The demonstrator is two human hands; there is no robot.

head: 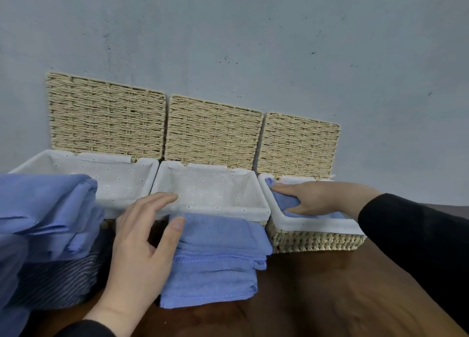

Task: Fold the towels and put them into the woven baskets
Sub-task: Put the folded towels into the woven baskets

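Note:
Three woven baskets with white liners and raised lids stand in a row against the wall: left (121,184), middle (253,209) and right (317,240). My right hand (317,197) lies flat inside the right basket, pressing down a folded blue towel (285,200). A stack of folded blue towels (215,255) sits on the table before the middle basket. My left hand (142,242) rests at the stack's left side, thumb on the top towel, fingers straight toward the middle basket's rim. The left and middle baskets look empty.
A heap of blue cloth (48,209) over a dark striped fabric (58,280) fills the left foreground. The dark wooden table (317,293) extends to the front right. A grey wall (253,44) stands right behind the basket lids.

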